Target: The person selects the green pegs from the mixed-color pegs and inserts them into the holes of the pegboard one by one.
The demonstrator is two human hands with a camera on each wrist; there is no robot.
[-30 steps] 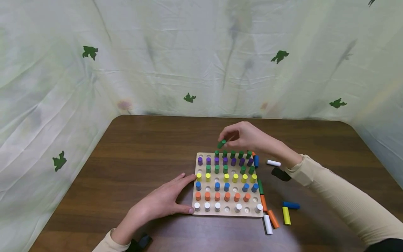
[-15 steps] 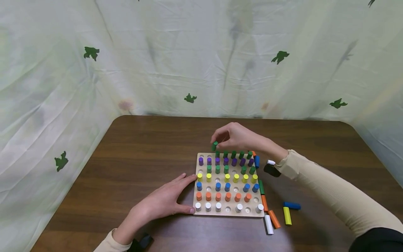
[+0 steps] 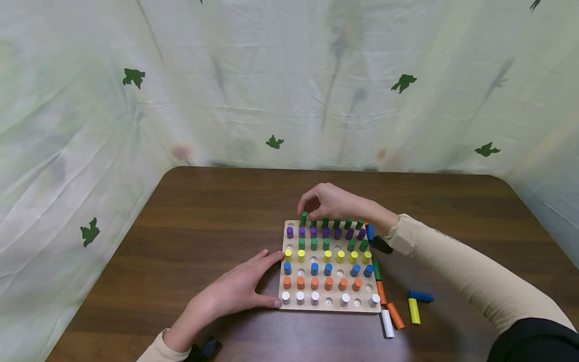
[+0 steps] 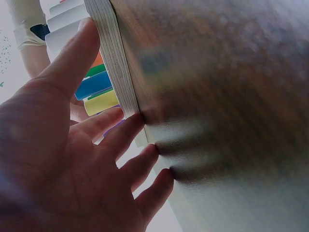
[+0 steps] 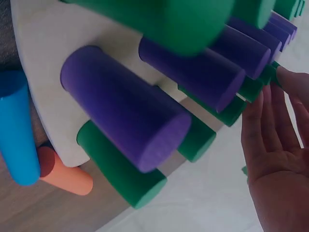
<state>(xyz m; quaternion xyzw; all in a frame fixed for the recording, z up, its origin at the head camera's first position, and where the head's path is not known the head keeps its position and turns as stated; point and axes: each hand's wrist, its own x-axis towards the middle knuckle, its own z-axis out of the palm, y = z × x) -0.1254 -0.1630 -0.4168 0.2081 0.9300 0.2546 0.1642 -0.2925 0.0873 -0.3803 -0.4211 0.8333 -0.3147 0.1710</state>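
A wooden pegboard (image 3: 329, 308) lies on the table, with rows of upright coloured pegs and some bare holes. My right hand (image 3: 332, 202) pinches a green peg (image 3: 303, 218) between thumb and fingers, upright at the left part of the back row; whether it sits in a hole cannot be told. In the right wrist view, purple pegs (image 5: 125, 106) stand near the camera, and my right hand (image 5: 280, 159) is behind the row. My left hand (image 3: 237, 284) rests at the board's left edge, with thumb and fingers spread; the left wrist view shows fingertips touching the wooden side (image 4: 113, 53).
Right of the board lie loose pegs: a white peg (image 3: 387, 323), an orange peg (image 3: 395, 316), a yellow peg (image 3: 414, 311) and a blue peg (image 3: 420, 296). A green peg (image 3: 377, 270) lies along the right edge. Behind the table (image 3: 217, 201) hangs a pale curtain (image 3: 226, 75).
My right hand has moved left and down with the green peg, from above the back row to its left part. The peg has turned from tilted to upright. My left hand stays put.
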